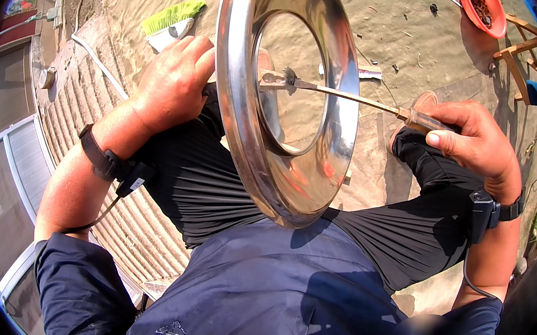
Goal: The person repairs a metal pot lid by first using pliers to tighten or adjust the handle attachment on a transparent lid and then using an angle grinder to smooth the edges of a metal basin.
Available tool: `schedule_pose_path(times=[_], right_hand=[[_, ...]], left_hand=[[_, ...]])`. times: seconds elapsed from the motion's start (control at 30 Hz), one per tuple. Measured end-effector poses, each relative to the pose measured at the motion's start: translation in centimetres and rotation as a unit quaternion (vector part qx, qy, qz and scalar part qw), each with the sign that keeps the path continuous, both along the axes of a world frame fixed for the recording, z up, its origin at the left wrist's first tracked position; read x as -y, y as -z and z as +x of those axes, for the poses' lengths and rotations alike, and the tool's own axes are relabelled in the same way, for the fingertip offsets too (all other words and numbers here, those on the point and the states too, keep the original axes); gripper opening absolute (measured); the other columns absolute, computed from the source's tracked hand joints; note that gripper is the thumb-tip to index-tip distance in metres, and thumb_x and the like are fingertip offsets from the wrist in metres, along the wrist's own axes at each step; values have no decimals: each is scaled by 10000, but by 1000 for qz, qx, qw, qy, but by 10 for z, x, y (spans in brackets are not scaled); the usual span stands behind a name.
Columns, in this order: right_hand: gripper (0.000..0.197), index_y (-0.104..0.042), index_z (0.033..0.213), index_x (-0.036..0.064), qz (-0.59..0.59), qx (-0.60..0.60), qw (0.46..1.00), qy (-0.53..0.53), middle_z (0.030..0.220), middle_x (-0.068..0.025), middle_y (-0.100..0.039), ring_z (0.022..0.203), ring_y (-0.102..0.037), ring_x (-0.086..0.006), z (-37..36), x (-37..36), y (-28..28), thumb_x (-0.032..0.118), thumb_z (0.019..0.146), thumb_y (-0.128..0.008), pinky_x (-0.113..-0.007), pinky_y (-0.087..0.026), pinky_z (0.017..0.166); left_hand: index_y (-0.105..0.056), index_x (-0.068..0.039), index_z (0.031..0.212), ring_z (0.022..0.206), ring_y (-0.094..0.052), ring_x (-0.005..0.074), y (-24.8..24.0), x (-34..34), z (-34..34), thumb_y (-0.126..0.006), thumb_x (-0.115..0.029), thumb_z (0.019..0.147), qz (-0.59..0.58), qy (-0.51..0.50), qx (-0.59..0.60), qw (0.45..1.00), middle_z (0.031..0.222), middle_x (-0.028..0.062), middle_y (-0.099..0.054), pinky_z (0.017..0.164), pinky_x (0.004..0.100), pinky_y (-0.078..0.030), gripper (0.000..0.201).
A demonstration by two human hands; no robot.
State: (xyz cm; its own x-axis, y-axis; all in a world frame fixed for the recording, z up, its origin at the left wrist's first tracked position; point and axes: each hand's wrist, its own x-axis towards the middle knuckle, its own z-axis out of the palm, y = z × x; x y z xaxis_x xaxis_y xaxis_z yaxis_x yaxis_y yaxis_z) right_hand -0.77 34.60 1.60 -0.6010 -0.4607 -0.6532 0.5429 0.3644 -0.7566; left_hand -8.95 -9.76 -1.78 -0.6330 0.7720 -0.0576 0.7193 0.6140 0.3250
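A large shiny metal ring (279, 188) with a round hole in its middle stands upright, tilted, in front of me. My left hand (176, 81) is closed at its left side, fingers curled down; what it grips is mostly hidden behind the rim. My right hand (477, 135) is wrapped round the handle of a long, thin metal-shafted tool (362, 100). The shaft crosses the ring's right side to the hole. At its end sits a small dark clump (290, 76), against a flat strip (270, 80) seen through the hole.
A green-bristled brush head (174, 19) lies at the far left. An orange bowl (485, 12) holding brown bits stands far right, beside a wooden-legged seat (523, 54). A pale hose (98, 62) runs along the ridged surface (83, 107) on the left. My black-trousered legs spread beneath the ring.
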Motion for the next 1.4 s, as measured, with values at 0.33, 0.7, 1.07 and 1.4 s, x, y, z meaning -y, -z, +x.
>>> schedule_pose_path(times=[0.33, 0.7, 1.07, 1.4], right_hand=[[388, -677, 1124, -41, 3, 0, 1000, 9, 823, 32, -650, 683, -513, -24, 0, 2, -1, 259, 890, -755, -205, -396, 572], [371, -682, 1113, -45, -19, 25, 999, 21, 709, 42, -551, 595, -441, -18, 6, 6, 13, 224, 870, -762, -199, -326, 499], [329, -689, 1048, -46, 56, -78, 994, -56, 778, 6, -609, 737, -519, -71, 7, 10, 22, 197, 844, -778, -268, -454, 652], [303, -687, 1023, -45, 55, -117, 989, -71, 639, -69, -580, 590, -518, -99, 11, 9, 33, 158, 806, -745, -287, -451, 562]], left_hand=[[-586, -37, 1000, 888, -568, 353, 0, -1, -1, -651, 38, 619, -1, -2, 4, 1000, 946, 122, -554, 779, 444, -485, 394], [-585, -63, 1114, 861, -574, 323, -17, -10, 5, -637, 15, 651, -21, 41, -61, 997, 928, 101, -561, 766, 420, -472, 472], [-580, -60, 1046, 864, -571, 328, -17, -11, 3, -633, 15, 666, -18, 42, -1, 999, 896, 103, -564, 746, 424, -465, 391], [-586, -52, 1063, 890, -564, 338, -8, -4, 2, -650, 30, 643, -56, 83, 1, 995, 919, 114, -563, 768, 425, -464, 432]])
